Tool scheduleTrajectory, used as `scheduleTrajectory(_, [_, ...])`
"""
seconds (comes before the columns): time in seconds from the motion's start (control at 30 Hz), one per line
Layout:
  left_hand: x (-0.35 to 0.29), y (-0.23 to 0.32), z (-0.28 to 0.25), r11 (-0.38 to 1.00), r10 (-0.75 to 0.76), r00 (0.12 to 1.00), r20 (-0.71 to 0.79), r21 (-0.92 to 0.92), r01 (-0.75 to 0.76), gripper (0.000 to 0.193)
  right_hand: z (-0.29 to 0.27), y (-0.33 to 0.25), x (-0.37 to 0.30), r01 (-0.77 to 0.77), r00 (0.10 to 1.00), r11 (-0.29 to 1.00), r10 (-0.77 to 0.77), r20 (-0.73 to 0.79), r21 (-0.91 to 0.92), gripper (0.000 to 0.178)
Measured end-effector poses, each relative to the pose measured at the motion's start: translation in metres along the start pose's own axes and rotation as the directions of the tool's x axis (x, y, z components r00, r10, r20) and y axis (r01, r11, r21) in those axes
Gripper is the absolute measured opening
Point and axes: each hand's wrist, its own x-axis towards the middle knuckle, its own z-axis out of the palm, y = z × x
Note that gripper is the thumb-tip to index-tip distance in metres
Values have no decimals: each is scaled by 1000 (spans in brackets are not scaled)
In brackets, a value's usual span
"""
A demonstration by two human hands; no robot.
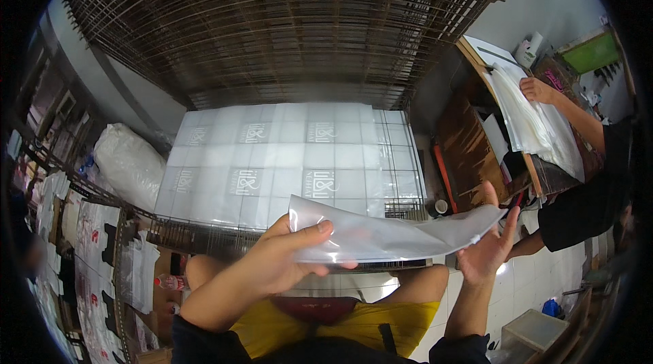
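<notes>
A translucent frosted plastic bag (381,236) is stretched between my hands, above the near edge of a wire rack. My left hand (292,255) grips its left end, thumb on top and fingers underneath. The bag's right end curls up against my right hand (486,252), whose fingers are spread apart with the palm up. Beyond them, similar frosted bags with white printing (272,160) lie side by side on a wire rack (401,211), overlapping in places.
A tall stack of brown wire racks (292,30) hangs tilted over the far side. At left sits a stuffed white sack (129,163), beside shelving. On the right, another person's hand (539,90) rests on a pile of translucent sheets (530,116) on a wooden table.
</notes>
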Motion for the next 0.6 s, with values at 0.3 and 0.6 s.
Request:
scheduleTrajectory(0.3, [80, 19, -16, 991, 119, 978, -172, -42, -128, 28, 1, -44, 69, 56, 995, 903, -17, 95, -425, 53])
scheduleTrajectory(0.6, [256, 78, -51, 959, 283, 935, -213, 44, -280, 13, -39, -67, 262, -157, 988, 817, 134, -82, -555, 26])
